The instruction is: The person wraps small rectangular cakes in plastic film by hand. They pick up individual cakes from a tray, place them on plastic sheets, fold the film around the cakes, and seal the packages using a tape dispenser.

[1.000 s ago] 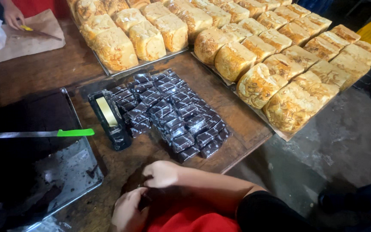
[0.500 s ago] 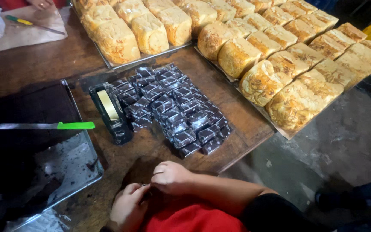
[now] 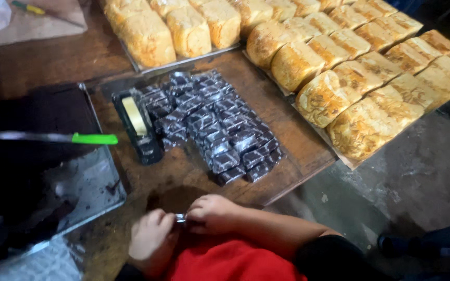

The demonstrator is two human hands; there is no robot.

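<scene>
Between left hand (image 3: 152,237) and right hand (image 3: 212,213), seemingly pinched: small shiny wrapper (image 3: 181,217).

Bakery workroom: trays of golden loaves (image 3: 350,78), wooden table (image 3: 37,67), stacked dark wrapped pieces (image 3: 214,125).

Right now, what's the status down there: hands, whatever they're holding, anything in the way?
Left hand and right hand together, pinching a small shiny wrapped piece. Pile of dark wrapped pieces lies ahead on the wooden table. Nothing between hands and pile.
</scene>
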